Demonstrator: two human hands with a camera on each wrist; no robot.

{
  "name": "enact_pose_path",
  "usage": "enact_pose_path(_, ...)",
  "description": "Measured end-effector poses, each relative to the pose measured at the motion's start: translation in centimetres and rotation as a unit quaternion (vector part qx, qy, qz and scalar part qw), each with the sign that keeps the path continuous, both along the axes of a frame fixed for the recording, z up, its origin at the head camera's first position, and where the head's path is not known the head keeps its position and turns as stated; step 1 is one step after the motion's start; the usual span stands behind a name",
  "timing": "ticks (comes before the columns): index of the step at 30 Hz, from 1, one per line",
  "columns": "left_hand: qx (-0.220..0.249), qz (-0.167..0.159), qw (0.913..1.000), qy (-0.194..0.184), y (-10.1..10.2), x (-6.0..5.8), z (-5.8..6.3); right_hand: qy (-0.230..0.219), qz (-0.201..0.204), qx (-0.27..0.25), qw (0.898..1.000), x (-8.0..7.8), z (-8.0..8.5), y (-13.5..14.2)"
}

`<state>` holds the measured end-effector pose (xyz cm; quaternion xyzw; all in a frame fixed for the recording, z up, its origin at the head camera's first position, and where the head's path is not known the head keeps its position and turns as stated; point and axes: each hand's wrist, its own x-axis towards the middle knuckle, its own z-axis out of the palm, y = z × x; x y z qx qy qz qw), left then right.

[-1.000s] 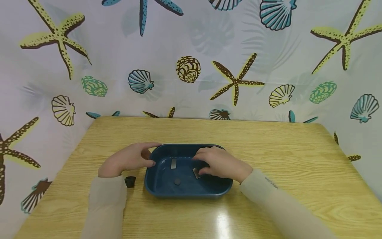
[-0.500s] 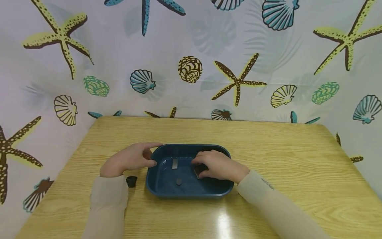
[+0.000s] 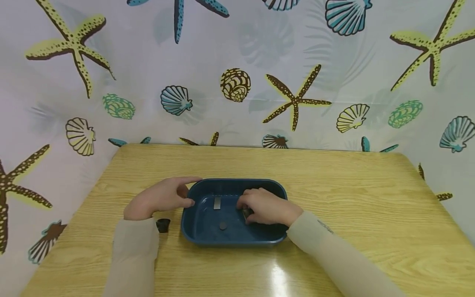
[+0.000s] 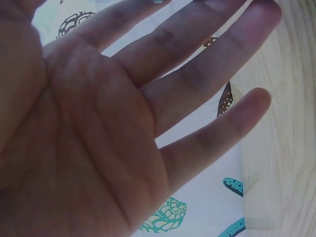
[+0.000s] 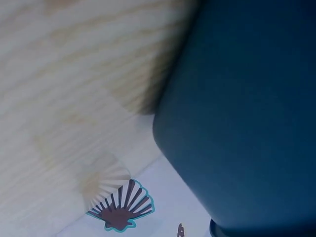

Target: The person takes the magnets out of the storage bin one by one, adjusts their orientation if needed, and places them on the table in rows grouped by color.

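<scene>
A dark blue oblong tray (image 3: pixel 233 243) stands on the wooden table. In the head view my right hand (image 3: pixel 269 206) reaches into its right half, fingers and thumb curled round a small flat metal piece (image 3: pixel 246 213), mostly hidden by the hand. My left hand (image 3: pixel 163 198) lies against the tray's left end, thumb and forefinger spread along the rim; in the left wrist view its fingers (image 4: pixel 197 89) are straight and apart. A similar silvery rectangular piece (image 3: pixel 217 202) and a grey round disc (image 3: pixel 223 225) lie on the tray floor. The right wrist view shows the tray's outer wall (image 5: pixel 237 123), not the fingers.
A small black cup-like object (image 3: pixel 163 225) stands on the table (image 3: pixel 352 185) beside the left wrist, left of the tray. Behind the table hangs a white cloth (image 3: pixel 230 41) printed with starfish and shells.
My right hand has shifted slightly left and its fingers have closed in on the metal piece, now less visible and seemingly tilted. The left hand keeps its place at the rim.
</scene>
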<state>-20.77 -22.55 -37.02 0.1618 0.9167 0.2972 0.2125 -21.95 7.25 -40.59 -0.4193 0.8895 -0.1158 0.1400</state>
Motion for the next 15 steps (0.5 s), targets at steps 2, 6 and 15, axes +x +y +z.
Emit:
enact_pose_path(2, 0.001, 0.001, 1.0, -0.002, -0.02, -0.04, -0.03, -0.015, -0.011, 0.004, 1.0, -0.2, 0.0, -0.17)
enact_pose_path(6, -0.004, 0.0, 1.0, -0.002, 0.04, 0.03, -0.03, -0.05, -0.032, -0.003, 0.998, -0.26, -0.03, -0.24)
enact_pose_path(15, -0.015, 0.004, 0.9999, 0.003, 0.23, -0.13, 0.05, -0.049, -0.026, -0.045, 0.997, 0.21, -0.12, 0.34)
